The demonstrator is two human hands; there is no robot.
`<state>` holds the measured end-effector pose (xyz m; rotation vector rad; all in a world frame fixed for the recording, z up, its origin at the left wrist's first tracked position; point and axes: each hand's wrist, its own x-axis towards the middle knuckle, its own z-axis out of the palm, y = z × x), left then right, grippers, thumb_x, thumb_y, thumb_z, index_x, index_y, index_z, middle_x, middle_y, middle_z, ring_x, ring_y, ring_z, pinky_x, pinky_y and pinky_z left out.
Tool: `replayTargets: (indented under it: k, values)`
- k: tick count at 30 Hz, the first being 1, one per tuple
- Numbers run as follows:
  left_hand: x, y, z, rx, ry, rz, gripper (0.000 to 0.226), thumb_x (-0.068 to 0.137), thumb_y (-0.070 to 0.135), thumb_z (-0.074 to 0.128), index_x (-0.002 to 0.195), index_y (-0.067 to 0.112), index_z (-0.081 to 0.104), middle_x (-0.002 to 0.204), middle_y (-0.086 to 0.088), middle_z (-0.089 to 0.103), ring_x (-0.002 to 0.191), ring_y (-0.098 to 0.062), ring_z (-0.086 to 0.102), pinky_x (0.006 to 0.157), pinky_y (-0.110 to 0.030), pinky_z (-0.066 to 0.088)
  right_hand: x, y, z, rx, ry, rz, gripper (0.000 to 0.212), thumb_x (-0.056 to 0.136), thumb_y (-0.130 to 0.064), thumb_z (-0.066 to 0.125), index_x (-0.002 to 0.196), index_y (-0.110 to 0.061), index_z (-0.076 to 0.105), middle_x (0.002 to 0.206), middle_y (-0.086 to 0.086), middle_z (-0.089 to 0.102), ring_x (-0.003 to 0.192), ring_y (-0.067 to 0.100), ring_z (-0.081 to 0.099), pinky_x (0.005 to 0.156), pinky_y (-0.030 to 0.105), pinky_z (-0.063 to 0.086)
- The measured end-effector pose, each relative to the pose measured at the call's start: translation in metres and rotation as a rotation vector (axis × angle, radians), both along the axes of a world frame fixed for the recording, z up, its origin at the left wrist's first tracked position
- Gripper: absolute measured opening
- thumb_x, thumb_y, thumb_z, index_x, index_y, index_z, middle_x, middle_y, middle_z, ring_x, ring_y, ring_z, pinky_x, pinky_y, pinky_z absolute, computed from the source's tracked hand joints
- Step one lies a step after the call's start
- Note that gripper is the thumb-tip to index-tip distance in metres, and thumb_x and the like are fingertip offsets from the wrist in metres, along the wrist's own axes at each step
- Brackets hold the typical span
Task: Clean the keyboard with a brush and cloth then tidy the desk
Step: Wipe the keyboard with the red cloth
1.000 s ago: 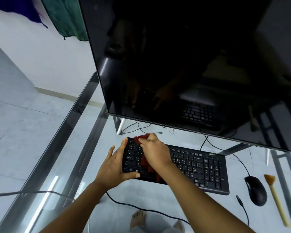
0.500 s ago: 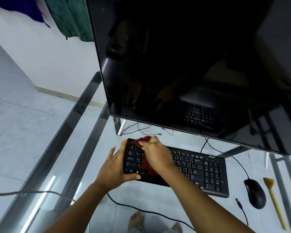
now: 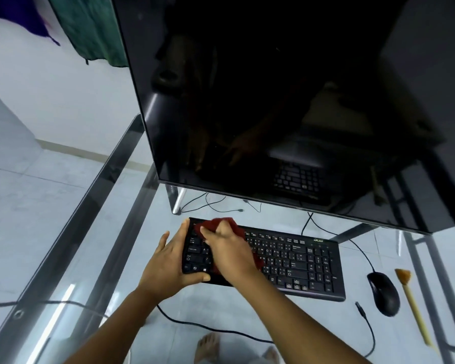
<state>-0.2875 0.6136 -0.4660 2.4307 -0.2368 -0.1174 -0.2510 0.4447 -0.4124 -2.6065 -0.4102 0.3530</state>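
A black keyboard point(image 3: 294, 261) lies on the glass desk point(image 3: 111, 253) in front of the monitor. My left hand point(image 3: 166, 264) grips the keyboard's left end, thumb on its front edge. My right hand point(image 3: 229, 253) presses a dark red cloth point(image 3: 218, 223) onto the left part of the keys; most of the cloth is hidden under the hand. A yellow-handled brush point(image 3: 411, 300) with tan bristles lies on the desk at the far right, away from both hands.
A large dark monitor point(image 3: 286, 101) stands right behind the keyboard. A black mouse point(image 3: 383, 292) sits between keyboard and brush. Loose cables point(image 3: 221, 328) run below the glass and by the monitor foot. Bare feet show through the glass.
My right hand has slid the cloth slightly toward the keyboard's upper left corner. The left hand keeps its grip on the keyboard's end. The view has shifted a little.
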Motion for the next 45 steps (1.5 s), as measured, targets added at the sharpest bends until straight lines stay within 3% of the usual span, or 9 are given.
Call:
replayTargets:
  k: [5, 9, 16, 21, 24, 27, 34, 40, 45]
  values:
    - [0.001, 0.001, 0.000, 0.011, 0.035, 0.000, 0.132, 0.061, 0.086, 0.059, 0.152, 0.022, -0.012, 0.155, 0.008, 0.028, 0.142, -0.005, 0.027, 0.121, -0.037, 0.000, -0.020, -0.056, -0.014, -0.214, -0.048, -0.018, 0.038, 0.099, -0.028, 0.050, 0.136, -0.036, 0.050, 0.112, -0.002, 0.052, 0.082, 0.021, 0.067, 0.066, 0.030, 0.056]
    - [0.000, 0.001, -0.003, 0.029, -0.007, -0.011, 0.131, 0.063, 0.084, 0.060, 0.152, 0.020, -0.011, 0.156, 0.008, 0.026, 0.142, -0.004, 0.026, 0.121, -0.035, 0.000, -0.032, -0.003, -0.001, -0.032, 0.039, 0.042, 0.011, 0.095, -0.049, 0.048, 0.104, -0.049, 0.054, 0.098, -0.013, 0.061, 0.085, 0.017, 0.067, 0.061, 0.023, 0.047]
    - [0.001, 0.002, -0.001, 0.021, 0.026, -0.019, 0.137, 0.058, 0.087, 0.061, 0.152, 0.019, -0.012, 0.157, 0.010, 0.015, 0.144, -0.003, 0.017, 0.121, -0.036, -0.001, -0.028, -0.040, -0.014, -0.127, -0.077, -0.049, 0.020, 0.097, -0.039, 0.044, 0.117, -0.040, 0.050, 0.100, -0.004, 0.064, 0.066, 0.017, 0.068, 0.054, 0.025, 0.054]
    - [0.001, 0.001, 0.000, 0.020, 0.010, -0.014, 0.135, 0.058, 0.086, 0.061, 0.152, 0.018, -0.009, 0.153, 0.017, 0.010, 0.142, 0.002, 0.016, 0.121, -0.033, -0.003, -0.036, -0.017, -0.017, -0.080, -0.032, 0.011, 0.038, 0.098, -0.034, 0.043, 0.132, -0.050, 0.040, 0.124, 0.002, 0.050, 0.091, 0.028, 0.067, 0.077, 0.040, 0.058]
    - [0.000, 0.002, -0.002, 0.021, -0.008, -0.014, 0.129, 0.065, 0.081, 0.061, 0.153, 0.015, -0.006, 0.155, 0.016, 0.013, 0.142, 0.001, 0.020, 0.120, -0.031, -0.002, -0.031, 0.011, -0.007, -0.093, -0.066, 0.307, 0.024, 0.096, -0.038, 0.048, 0.118, -0.049, 0.051, 0.118, 0.003, 0.055, 0.095, 0.031, 0.066, 0.076, 0.038, 0.056]
    - [0.001, 0.002, 0.000, 0.026, -0.002, -0.032, 0.134, 0.060, 0.085, 0.062, 0.153, 0.016, -0.006, 0.154, 0.015, 0.014, 0.141, 0.001, 0.021, 0.120, -0.032, -0.003, -0.015, -0.009, -0.002, -0.133, -0.126, 0.098, 0.014, 0.092, -0.052, 0.047, 0.093, -0.039, 0.051, 0.094, 0.000, 0.068, 0.071, 0.023, 0.069, 0.058, 0.035, 0.057]
    - [0.000, 0.004, 0.000, 0.015, 0.003, -0.038, 0.129, 0.063, 0.083, 0.059, 0.152, 0.020, -0.010, 0.156, 0.013, 0.015, 0.143, -0.003, 0.022, 0.121, -0.035, 0.001, -0.025, 0.013, -0.005, -0.041, -0.068, 0.330, 0.015, 0.095, -0.031, 0.051, 0.102, -0.040, 0.060, 0.101, 0.006, 0.064, 0.080, 0.033, 0.067, 0.066, 0.039, 0.052]
    - [0.000, 0.003, 0.005, -0.005, 0.038, -0.026, 0.136, 0.055, 0.086, 0.063, 0.151, 0.026, -0.013, 0.151, 0.020, 0.017, 0.142, -0.001, 0.022, 0.122, -0.038, 0.000, 0.011, -0.005, 0.004, -0.028, -0.085, -0.080, 0.031, 0.090, -0.057, 0.047, 0.087, -0.026, 0.047, 0.076, 0.000, 0.068, 0.069, 0.018, 0.066, 0.061, 0.034, 0.050]
    - [-0.001, 0.004, 0.000, 0.001, -0.003, -0.023, 0.134, 0.060, 0.085, 0.061, 0.153, 0.019, -0.009, 0.154, 0.016, 0.019, 0.142, -0.003, 0.027, 0.121, -0.040, 0.007, -0.008, -0.002, 0.006, -0.065, 0.066, 0.408, 0.018, 0.091, -0.023, 0.056, 0.109, -0.021, 0.061, 0.092, 0.012, 0.066, 0.076, 0.034, 0.064, 0.060, 0.039, 0.050]
